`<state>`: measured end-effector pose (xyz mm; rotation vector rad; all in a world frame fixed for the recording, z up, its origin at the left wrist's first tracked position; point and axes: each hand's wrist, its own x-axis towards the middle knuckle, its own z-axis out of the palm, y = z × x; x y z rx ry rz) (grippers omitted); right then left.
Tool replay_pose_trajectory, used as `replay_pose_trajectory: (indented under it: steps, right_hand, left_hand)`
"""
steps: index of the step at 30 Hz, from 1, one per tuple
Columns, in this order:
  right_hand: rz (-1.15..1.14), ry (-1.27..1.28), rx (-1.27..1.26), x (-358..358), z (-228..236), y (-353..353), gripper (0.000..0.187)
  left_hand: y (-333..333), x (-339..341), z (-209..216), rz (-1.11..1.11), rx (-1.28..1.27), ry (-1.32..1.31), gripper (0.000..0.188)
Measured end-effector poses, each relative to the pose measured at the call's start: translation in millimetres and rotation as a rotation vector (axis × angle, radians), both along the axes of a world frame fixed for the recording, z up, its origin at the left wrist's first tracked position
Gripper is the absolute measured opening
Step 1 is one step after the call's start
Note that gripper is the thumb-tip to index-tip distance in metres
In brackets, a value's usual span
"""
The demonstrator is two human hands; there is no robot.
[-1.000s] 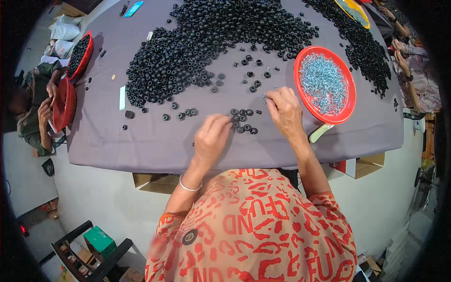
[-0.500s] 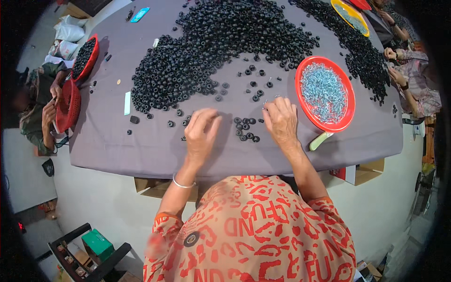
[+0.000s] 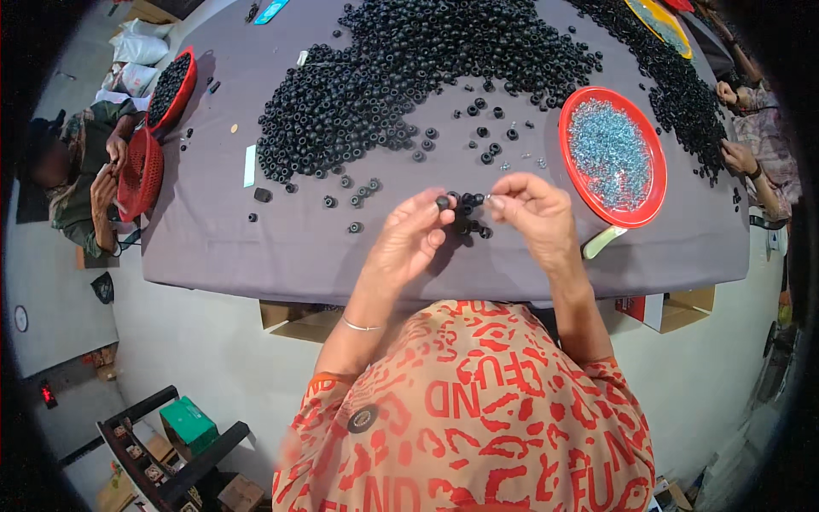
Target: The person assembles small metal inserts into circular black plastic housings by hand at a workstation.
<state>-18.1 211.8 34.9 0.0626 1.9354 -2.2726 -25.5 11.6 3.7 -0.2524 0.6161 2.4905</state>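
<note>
My left hand [image 3: 411,237] is closed, pinching a small black round part [image 3: 443,202] between thumb and fingertips. Facing it, my right hand [image 3: 546,224] pinches a tiny silvery metal piece [image 3: 487,198], too small to make out its kind. The two sets of fingertips are close together but apart, above the near part of the table. Below and between them lies a small cluster of black round parts [image 3: 465,227], partly hidden by my fingers. A big heap of the same black parts [image 3: 341,111], many with a hole in the middle, spreads beyond my hands.
A red plate [image 3: 565,162] full of silvery metal pieces stands at right, by a pale green handle [image 3: 604,242]. Black parts [image 3: 682,111] lie far right, near another person's hands [image 3: 740,160]. At left a person [image 3: 107,179] works beside red baskets [image 3: 141,183]. A white strip [image 3: 249,166] lies on the grey cloth [image 3: 205,247].
My left hand has moved right and now holds a black round part. My right hand has lifted off the table with a tiny silvery piece. The whole view has shifted slightly.
</note>
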Motion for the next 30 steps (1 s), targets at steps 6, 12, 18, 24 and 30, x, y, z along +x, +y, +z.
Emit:
replay_pose_trajectory:
  steps: [6, 12, 18, 24, 30]
  right_hand:
    - [-0.001, -0.006, -0.177, 18, 8, -15, 0.014]
    - [-0.225, 0.074, 0.002, 3, 7, 5, 0.015]
    - [-0.027, 0.248, 0.255, 20, 17, -7, 0.012]
    - [-0.044, 0.436, 0.396, 26, 25, -15, 0.014]
    - [-0.038, 0.542, 0.501, 30, 20, -17, 0.014]
  left_hand:
    - [2, 11, 2, -0.041, -0.085, -0.034, 0.022]
    - [8, 17, 0, -0.075, 0.019, -0.128, 0.022]
    - [14, 17, 1, -0.093, 0.126, -0.130, 0.020]
    - [15, 22, 5, -0.102, 0.129, -0.132, 0.021]
    - [16, 27, 4, -0.117, 0.124, -0.033, 0.021]
